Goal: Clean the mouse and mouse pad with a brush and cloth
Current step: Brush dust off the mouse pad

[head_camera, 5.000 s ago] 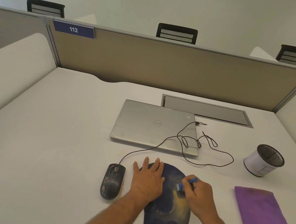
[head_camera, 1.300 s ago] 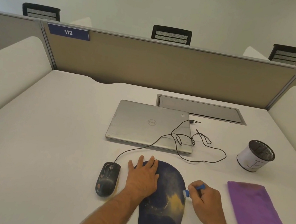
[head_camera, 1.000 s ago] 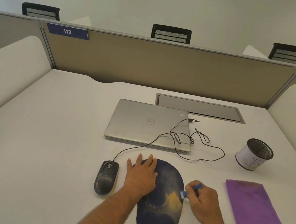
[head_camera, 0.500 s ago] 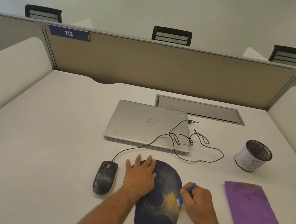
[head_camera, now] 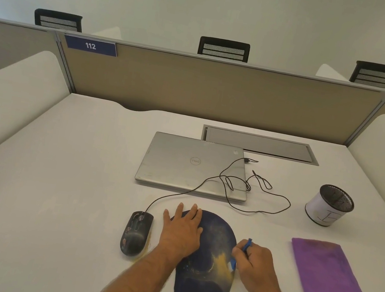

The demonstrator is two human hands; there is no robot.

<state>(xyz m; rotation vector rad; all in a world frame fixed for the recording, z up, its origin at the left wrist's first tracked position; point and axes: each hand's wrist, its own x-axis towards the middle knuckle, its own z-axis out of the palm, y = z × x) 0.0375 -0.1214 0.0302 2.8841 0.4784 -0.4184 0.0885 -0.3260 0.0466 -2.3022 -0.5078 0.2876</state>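
Note:
A dark blue mouse pad [head_camera: 203,291] lies near the front edge of the white desk, smeared with yellowish dust on its right half. My left hand [head_camera: 181,235] rests flat on the pad's upper left part, fingers spread. My right hand [head_camera: 254,266] grips a small blue brush [head_camera: 243,251], its white bristle end touching the pad's right edge by the dust. The black wired mouse [head_camera: 135,236] sits just left of the pad, dusty, with yellow dust beside it. A folded purple cloth [head_camera: 335,289] lies to the right, untouched.
A closed silver laptop [head_camera: 193,165] sits behind the pad, the mouse cable [head_camera: 249,195] looped across it and the desk. A mesh pen cup [head_camera: 329,205] stands at the right. A grey cable hatch [head_camera: 260,144] and a beige partition [head_camera: 215,91] close the back.
My right hand has swept the brush from the pad's upper middle out to its right edge and then down along it. The left hand has stayed flat on the pad.

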